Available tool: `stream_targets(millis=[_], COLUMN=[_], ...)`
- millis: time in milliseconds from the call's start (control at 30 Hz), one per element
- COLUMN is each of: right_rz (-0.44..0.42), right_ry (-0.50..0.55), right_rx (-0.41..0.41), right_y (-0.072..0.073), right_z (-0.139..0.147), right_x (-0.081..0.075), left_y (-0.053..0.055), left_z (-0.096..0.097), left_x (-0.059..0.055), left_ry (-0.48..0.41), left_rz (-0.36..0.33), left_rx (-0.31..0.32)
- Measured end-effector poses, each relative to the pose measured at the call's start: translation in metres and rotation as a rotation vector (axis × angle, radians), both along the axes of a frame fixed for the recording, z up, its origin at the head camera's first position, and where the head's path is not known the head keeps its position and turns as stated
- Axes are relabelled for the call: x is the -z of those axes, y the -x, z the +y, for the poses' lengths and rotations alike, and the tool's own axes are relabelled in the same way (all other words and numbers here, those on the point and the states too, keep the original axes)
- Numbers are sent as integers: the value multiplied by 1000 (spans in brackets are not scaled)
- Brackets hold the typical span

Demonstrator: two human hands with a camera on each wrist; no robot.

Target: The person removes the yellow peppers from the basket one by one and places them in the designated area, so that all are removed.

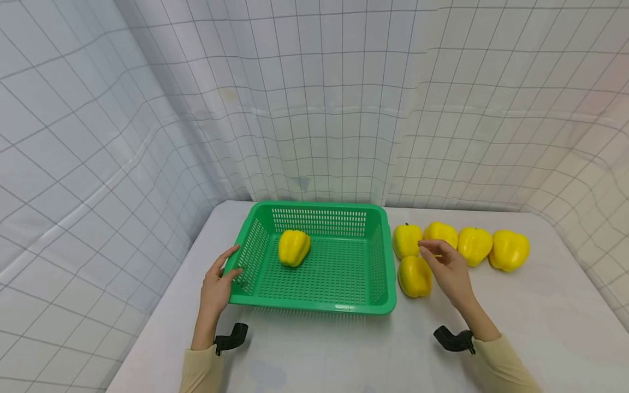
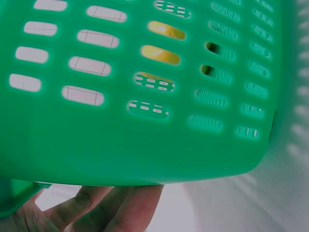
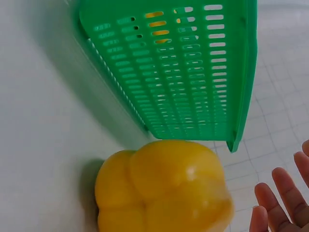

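Note:
My left hand [image 1: 216, 286] grips the left rim of a green plastic basket [image 1: 314, 305]. In the left wrist view, its fingers [image 2: 140, 205] show at the rim, below the slotted wall. One yellow bell pepper [image 1: 293, 248] lies inside the basket, toward its left side. My right hand [image 1: 448, 267] hovers among yellow bell peppers right of the basket, its fingers loosely bent and holding nothing. Nearest to it is a bell pepper [image 1: 414, 277] close beside the basket's right wall. The right wrist view shows that bell pepper [image 3: 164, 188] large, apart from the fingertips [image 3: 282, 181].
Behind and right of my right hand, more bell peppers stand in a row, from one by the basket [image 1: 406, 240] to the rightmost one [image 1: 509, 250]. A white cloth covers the table [image 1: 314, 355]. Gridded white curtains [image 1: 334, 109] hang behind and at both sides.

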State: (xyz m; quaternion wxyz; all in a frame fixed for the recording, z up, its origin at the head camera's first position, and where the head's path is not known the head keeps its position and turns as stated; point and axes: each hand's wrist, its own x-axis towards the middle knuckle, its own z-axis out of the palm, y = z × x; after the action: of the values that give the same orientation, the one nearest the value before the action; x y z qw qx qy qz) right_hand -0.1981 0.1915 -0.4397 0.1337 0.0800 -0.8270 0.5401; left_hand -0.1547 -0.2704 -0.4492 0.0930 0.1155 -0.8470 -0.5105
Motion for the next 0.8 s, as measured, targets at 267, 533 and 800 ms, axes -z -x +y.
stream_targets(millis=[267,533,800], right_rz=[86,168,142], right_ry=[-26,-41,-124], right_rx=[-86,-181,-275], right_y=[12,21,30], right_z=[-14,-40,-65], right_x=[-5,-27,-50], left_y=[-1,-1,0], left_z=[0,1,2], left_x=[0,-3,-3], left_ry=[6,-2,-5], left_rz=[-13,-15,-8], left_rx=[-7,-14,-11])
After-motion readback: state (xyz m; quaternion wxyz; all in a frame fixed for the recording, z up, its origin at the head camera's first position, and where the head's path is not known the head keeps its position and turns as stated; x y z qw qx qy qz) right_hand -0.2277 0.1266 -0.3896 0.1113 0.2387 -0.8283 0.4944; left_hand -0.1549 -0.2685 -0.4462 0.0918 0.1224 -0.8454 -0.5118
